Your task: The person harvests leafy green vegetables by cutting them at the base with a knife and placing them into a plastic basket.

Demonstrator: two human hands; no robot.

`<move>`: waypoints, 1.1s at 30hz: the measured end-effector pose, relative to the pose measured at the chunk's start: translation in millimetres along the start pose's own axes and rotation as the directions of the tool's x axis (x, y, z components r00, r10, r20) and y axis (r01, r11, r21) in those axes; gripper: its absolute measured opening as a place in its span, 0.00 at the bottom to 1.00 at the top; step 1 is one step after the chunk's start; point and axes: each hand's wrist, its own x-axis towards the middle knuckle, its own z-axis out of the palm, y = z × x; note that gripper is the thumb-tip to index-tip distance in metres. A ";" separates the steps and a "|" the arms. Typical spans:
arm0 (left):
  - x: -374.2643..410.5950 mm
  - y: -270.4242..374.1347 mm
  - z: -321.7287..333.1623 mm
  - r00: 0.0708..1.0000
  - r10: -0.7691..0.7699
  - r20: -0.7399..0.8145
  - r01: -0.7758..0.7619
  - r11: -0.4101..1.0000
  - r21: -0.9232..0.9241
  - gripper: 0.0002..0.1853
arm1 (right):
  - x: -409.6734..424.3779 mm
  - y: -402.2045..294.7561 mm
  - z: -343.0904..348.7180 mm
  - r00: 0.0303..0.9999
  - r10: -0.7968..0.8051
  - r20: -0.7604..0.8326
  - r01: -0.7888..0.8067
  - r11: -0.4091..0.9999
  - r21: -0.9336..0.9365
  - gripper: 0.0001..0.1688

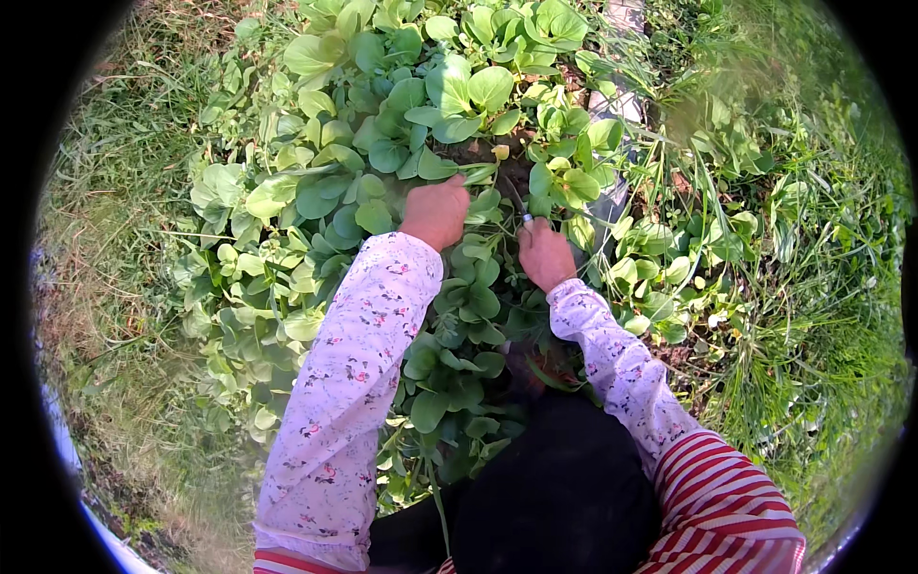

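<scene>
My left hand [434,215] is curled with its fingertips down among broad round green leaves, closed on a leafy green plant [480,173]. To the right of it, my right hand [546,255] grips a sickle [527,216] by its handle, with a metal ferrule showing above the fist. The sickle's thin curved blade points away from me, low over dark soil [513,168] between the plants. Part of the handle is covered by my fingers. Floral-patterned sleeve covers reach both wrists.
A dense bed of leafy greens [344,194] spreads ahead and to the left. A pale edging strip [618,100] runs along the bed's right side. Tall grass [803,287] grows beyond it, and drier grass [115,251] lies at the far left. My dark-clothed knee [556,481] is close below.
</scene>
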 end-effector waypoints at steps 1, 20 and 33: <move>-5.3 -2.3 0.5 1.000 -0.012 0.009 0.012 1.000 -0.024 0.12 | -9.5 -15.0 -10.6 0.999 0.001 -0.037 0.000 0.999 0.035 0.18; -3.1 -6.0 12.3 0.999 -0.044 0.000 0.044 0.996 -0.078 0.16 | 17.4 -15.4 -7.9 1.000 -0.012 0.005 0.012 1.000 -0.007 0.21; -4.6 -1.3 4.7 0.994 -0.058 0.090 0.069 0.989 -0.130 0.18 | 14.1 -4.0 7.8 0.991 -0.073 -0.112 0.080 0.995 0.057 0.17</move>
